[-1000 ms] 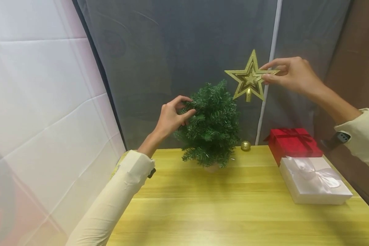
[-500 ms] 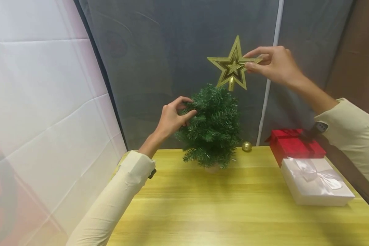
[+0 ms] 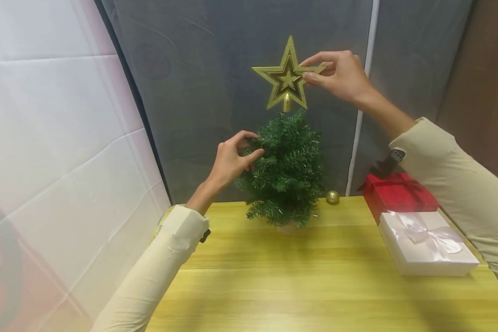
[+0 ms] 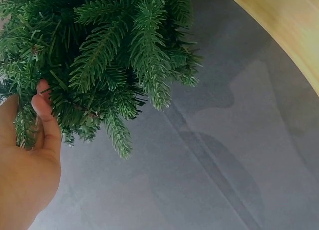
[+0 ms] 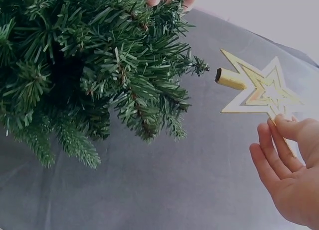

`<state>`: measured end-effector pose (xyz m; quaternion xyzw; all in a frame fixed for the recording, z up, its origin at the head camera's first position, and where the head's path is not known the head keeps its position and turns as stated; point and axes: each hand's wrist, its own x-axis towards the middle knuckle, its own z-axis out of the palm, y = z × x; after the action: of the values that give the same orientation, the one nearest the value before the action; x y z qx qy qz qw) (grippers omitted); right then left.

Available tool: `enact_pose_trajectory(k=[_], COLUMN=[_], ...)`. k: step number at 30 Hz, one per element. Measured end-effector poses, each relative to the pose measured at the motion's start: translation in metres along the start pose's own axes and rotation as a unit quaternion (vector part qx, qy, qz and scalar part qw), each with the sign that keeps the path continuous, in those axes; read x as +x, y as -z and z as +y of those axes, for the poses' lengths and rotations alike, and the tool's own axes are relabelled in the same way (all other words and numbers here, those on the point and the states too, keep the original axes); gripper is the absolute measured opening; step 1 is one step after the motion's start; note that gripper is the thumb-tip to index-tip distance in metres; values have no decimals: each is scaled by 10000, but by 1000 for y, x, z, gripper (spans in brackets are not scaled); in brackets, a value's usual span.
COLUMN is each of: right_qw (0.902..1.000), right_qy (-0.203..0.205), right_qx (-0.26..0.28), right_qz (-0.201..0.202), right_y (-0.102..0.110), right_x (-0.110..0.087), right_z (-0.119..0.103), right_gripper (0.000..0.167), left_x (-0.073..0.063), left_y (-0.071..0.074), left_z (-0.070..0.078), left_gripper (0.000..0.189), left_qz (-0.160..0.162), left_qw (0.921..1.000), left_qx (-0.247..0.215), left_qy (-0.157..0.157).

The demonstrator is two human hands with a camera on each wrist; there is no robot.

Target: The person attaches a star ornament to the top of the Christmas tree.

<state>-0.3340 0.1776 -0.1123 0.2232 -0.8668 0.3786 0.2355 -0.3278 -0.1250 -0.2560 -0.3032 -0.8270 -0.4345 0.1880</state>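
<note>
Okay, two hands, one gold star point(image 3: 288, 79), one green tree point(image 3: 286, 166). Right hand point(image 3: 342, 76) pinches the star by one side point between thumb and fingers; star is upright just above the treetop, and the right wrist view shows a gap between its tube point(image 5: 232, 79) and the nearest twig. Left hand point(image 3: 230, 157) has thumb and fingers curled round a sprig on the tree's upper left side; its fingertips are partly lost in needles. Only a few of those fingers show at the top edge of the right wrist view, and the tree is cut off in both wrist views. Tree base point(image 3: 286, 227) mostly hidden under branches; small pale bit beside it too small to tell. Containers: two gift boxes, one red box point(image 3: 394, 193) and one white box point(image 3: 423, 240) with a ribbon bow, both covered, so contents can't be seen; red one partly behind the white one. One gold ball point(image 3: 333, 197) near the tree on the yellow table point(image 3: 274, 286). Two dark devices, one per cuff, each partly covered by a sleeve. Reddish shape at far left too washed out to make out.
</note>
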Motion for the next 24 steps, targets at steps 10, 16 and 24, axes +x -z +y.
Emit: enact_pose_trajectory(k=[10,16,24], right_qw=[9997,9999,9994], right_qy=[-139,-106,-47], right_qx=[220,-50,-331], right_qz=[-21,-14,-82], right_y=[-12,-18,-25], right_x=[9,12,8], right_z=[-2,-3,-1], right_gripper=[39,39,37], left_x=[-1,-1,-2], left_y=[2,1,1], left_z=[-1,-1,-1], left_gripper=[38,37,37], left_qz=[9,28,9], left_qw=[9999,10000,9999], left_qx=[38,-7,-58], left_qy=[107,79,107])
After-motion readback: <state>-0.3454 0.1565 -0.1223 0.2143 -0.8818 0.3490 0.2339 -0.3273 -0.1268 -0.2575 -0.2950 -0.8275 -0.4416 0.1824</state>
